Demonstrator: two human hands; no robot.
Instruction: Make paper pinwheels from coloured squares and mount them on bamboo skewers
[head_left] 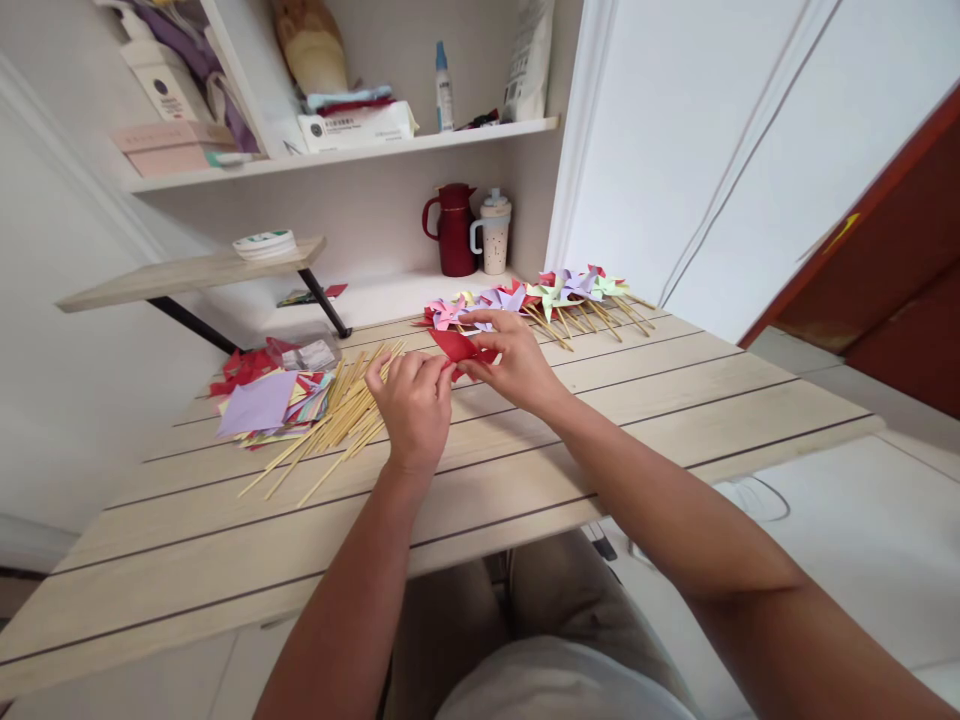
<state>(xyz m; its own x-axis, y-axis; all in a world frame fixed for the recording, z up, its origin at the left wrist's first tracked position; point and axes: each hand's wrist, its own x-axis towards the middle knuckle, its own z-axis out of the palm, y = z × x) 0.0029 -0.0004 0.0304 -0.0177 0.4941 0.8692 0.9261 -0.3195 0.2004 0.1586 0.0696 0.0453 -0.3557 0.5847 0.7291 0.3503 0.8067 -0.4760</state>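
A piece of red paper [454, 344] with pointed, folded corners is held up between my hands, over the middle of the table. My left hand [413, 405] pinches its lower left side, fingers curled. My right hand [511, 362] grips its right side between thumb and fingers. Whether the two hands hold anything small at the paper's centre is hidden. Behind them lies a row of finished paper pinwheels [555, 296] in pink, purple, red and pale green, on thin sticks. Left of my left hand, loose wooden sticks [330, 420] lie in a spread pile.
Square paper sheets [259, 403], purple on top, lie at the left beside red paper pieces [251, 366] and a clear plastic box [311, 354]. A small raised shelf [187, 275] stands behind them. At the back are a dark red jug [454, 232] and a cup [494, 235].
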